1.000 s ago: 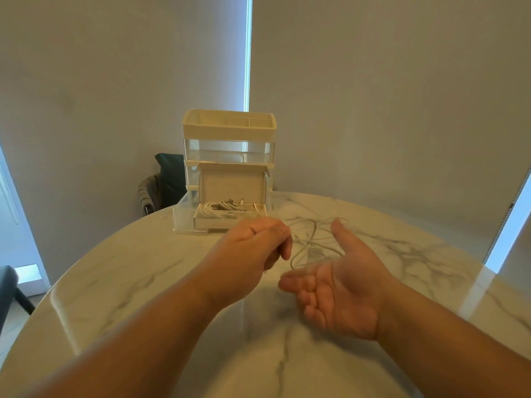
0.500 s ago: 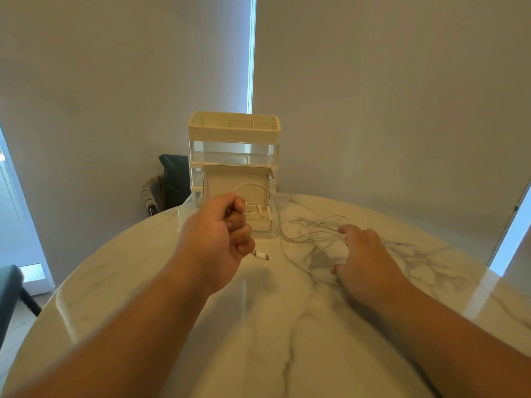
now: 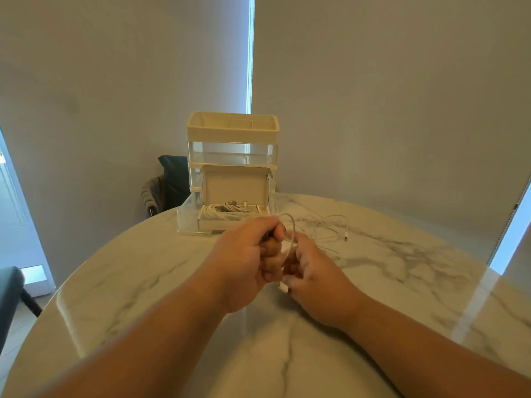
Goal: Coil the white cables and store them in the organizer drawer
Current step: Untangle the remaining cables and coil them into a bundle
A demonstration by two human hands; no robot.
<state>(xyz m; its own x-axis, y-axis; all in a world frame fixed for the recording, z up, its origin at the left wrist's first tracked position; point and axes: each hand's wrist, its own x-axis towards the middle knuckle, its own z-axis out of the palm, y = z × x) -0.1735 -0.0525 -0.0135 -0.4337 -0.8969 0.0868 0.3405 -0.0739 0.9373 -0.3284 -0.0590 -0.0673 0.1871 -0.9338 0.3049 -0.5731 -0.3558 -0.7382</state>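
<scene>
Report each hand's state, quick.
Left hand: closed, fingers curled round the thin white cable.
Right hand: closed, fingers holding the same cable near its plug.

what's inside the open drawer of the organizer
The drawer holds an open box, lid up, with coiled white cables and plugs in it. The left hand covers the box's near right corner; what lies beneath the cables cannot be seen.

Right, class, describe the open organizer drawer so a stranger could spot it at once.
At the far edge of the round marble table stands a cream-and-clear organizer. Its bottom drawer alone is pulled out, with coiled white cables inside.
</scene>
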